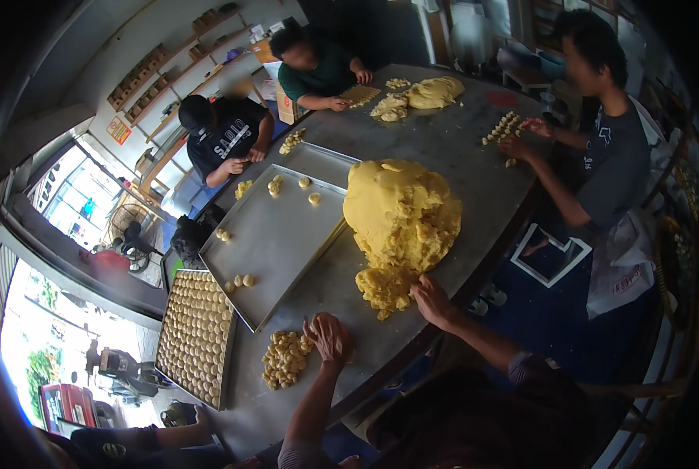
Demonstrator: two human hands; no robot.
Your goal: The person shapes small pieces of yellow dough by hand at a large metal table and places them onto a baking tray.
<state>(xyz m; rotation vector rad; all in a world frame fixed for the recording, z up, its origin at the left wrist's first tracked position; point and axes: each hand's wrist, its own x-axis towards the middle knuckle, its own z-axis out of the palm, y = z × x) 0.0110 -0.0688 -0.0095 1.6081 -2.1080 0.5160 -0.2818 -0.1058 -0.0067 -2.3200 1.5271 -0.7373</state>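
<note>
The single head camera is looking down from above the person's own forearms, which are coming in from the lower edge, with the left hand (330,338) and right hand (431,301) lying close below the lens. It is facing across the metal table (443,148), taking in the dough mound (400,215) in the middle distance and the other people sitting at the far and side edges. The fisheye is bending the table edge and the shelves (170,70) toward the dark rim, and no second view is sharing the scene.
</note>
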